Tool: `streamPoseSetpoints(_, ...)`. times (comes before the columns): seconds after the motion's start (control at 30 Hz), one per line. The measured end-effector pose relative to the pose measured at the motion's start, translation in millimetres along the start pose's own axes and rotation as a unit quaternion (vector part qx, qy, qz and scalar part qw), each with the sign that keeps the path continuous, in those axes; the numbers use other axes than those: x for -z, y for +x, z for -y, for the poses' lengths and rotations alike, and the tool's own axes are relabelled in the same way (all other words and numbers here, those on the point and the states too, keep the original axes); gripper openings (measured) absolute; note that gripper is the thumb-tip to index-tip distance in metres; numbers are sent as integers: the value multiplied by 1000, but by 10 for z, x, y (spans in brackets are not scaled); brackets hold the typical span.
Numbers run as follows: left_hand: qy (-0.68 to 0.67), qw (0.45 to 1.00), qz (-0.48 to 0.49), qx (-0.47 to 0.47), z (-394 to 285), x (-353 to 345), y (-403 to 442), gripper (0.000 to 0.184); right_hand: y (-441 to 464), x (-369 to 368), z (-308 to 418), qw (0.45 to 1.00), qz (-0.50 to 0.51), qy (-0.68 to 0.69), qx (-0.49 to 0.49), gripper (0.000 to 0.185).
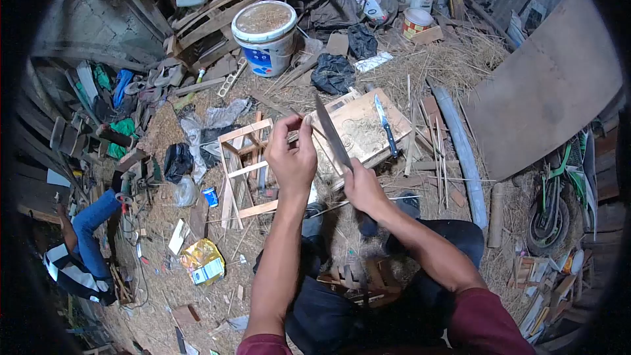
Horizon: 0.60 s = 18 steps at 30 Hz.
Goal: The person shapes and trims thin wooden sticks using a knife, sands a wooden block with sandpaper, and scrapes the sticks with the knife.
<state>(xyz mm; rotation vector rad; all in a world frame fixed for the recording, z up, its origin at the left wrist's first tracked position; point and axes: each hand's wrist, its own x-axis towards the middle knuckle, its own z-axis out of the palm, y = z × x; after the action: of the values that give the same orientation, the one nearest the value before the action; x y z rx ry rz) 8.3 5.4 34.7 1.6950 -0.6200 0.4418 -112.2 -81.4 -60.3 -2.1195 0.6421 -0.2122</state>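
Note:
My left hand (292,158) is raised in front of me, its fingers closed in a pinch on a thin wooden stick (321,136). Wrapped round the handle of a large, long-bladed knife (334,137) is my right hand (365,189). The blade points up and away, close beside the stick; whether they touch I cannot tell. Beneath the hands stands a low wooden work board (358,108) strewn with shavings. A smaller knife with a dark handle (390,139) lies on its right part.
A wooden frame (246,171) stands left of the board. Behind are a lidded bucket (266,46) and a black plastic bag (333,73). A large sheet (545,85) leans at right, near a motorcycle wheel (547,223). Another person (95,230) sits at far left.

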Motion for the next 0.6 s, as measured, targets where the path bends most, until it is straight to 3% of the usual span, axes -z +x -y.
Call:
streamPoseSetpoints(0.07, -17, 1000, -3, -6, 88, -50, 17, 9, -41, 287, 534, 993, -20, 109, 48, 23)
streamPoseSetpoints(0.17, -28, 1000, -4, 4, 6, -89, 17, 9, -25, 489, 834, 988, -10, 127, 85, 22)
streamPoseSetpoints(0.37, -17, 999, 3, 39, -65, -70, 0, 10, 85, 78, 86, 999, -13, 17, 49, 24)
streamPoseSetpoints(0.5, -30, 999, -3, 45, -18, -142, 19, 11, -9, 349, 549, 993, -38, 73, 89, 20)
streamPoseSetpoints(0.53, -15, 1000, -10, 11, 19, -157, 17, 12, -51, 387, 623, 989, -50, 90, 108, 17)
streamPoseSetpoints(0.6, -4, 1000, -10, -8, 3, -153, 31, 11, -11, 272, 425, 998, -25, 31, 56, 17)
